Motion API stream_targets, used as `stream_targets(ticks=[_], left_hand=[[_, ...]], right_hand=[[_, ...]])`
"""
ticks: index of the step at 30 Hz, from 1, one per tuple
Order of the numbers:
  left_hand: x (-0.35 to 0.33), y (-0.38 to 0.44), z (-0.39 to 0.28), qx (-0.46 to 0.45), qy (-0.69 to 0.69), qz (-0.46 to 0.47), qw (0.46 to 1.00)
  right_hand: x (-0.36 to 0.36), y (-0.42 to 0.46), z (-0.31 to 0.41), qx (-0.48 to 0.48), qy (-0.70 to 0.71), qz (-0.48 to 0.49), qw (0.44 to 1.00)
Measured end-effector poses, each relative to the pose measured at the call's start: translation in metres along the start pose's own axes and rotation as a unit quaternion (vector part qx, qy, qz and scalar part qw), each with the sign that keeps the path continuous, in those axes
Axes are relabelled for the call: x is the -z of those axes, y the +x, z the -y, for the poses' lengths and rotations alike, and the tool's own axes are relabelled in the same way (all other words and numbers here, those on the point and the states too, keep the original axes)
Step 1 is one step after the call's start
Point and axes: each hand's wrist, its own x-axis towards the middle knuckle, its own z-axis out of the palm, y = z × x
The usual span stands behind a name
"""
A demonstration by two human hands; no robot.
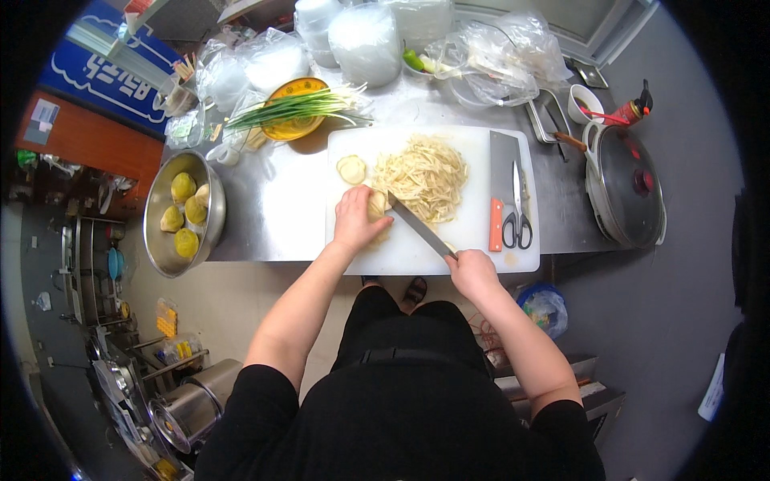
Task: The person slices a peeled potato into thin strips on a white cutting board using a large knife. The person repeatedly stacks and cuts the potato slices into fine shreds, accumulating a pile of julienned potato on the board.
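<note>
My left hand (356,221) presses on a stack of pale vegetable slices (378,204) at the left of a white cutting board (475,180). In my right hand (472,272) is the handle of a kitchen knife (421,229); its blade slants up to the left, the tip at the slices. Just above lies a heap of shredded vegetable (424,177). A few round slices (351,169) rest near the board's left edge. On the right of the board are a cleaver (504,168) with an orange handle and black-handled scissors (517,210).
A steel bowl (216,210) with several peeled yellow-green vegetables stands left. Green onions (295,109) lie across a yellow bowl (307,129) behind. At right are a lidded electric pan (631,186), a steel tray (544,117) and a white cup (586,99). Bagged containers (364,45) line the back.
</note>
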Motion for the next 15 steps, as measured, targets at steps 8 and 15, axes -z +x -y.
stream_targets(ticks=[8, 15], left_hand=[[-0.007, 0.008, -0.001, 0.019, 0.032, 0.009, 0.999], [-0.003, 0.006, 0.005, -0.015, -0.001, 0.025, 1.000]], right_hand=[[0.004, 0.012, 0.008, -0.051, 0.038, -0.004, 0.998], [0.007, 0.023, 0.007, -0.070, 0.026, -0.042, 0.996]])
